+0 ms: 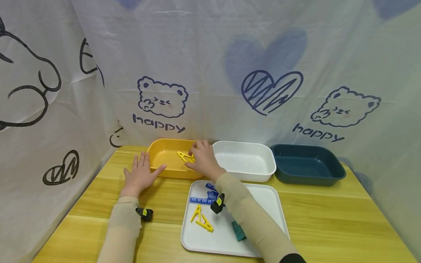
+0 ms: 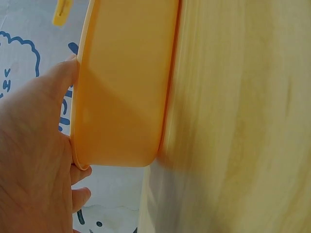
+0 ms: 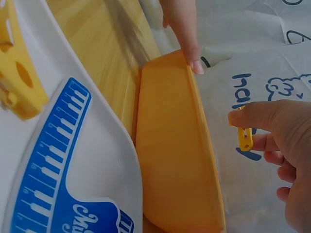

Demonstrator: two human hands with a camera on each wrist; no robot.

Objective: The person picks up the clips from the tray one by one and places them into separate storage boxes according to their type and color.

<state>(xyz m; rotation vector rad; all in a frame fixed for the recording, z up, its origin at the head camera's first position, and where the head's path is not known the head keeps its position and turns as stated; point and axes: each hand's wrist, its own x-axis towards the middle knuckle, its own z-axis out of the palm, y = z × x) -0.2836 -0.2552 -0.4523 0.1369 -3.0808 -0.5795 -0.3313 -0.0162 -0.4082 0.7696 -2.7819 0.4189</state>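
Note:
My right hand (image 1: 204, 160) pinches a yellow clothespin (image 1: 185, 157) between thumb and fingertips, above the yellow bin (image 1: 174, 173). In the right wrist view, the clothespin (image 3: 245, 137) hangs clear of the bin's rim. My left hand (image 1: 139, 177) rests at the bin's left end, fingers spread, thumb over the front rim. In front lies a white tray (image 1: 227, 249). Yellow clothespins (image 1: 205, 224) lie on its left side, near a blue piece printed with piano keys (image 1: 201, 201). A green clip-like piece (image 1: 238, 231) is partly hidden by my right forearm.
To the right of the yellow bin stand a white bin (image 1: 245, 160) and a dark teal bin (image 1: 306, 166), in a row along the back of the wooden table (image 1: 329, 223). A printed curtain (image 1: 210, 65) hangs right behind them.

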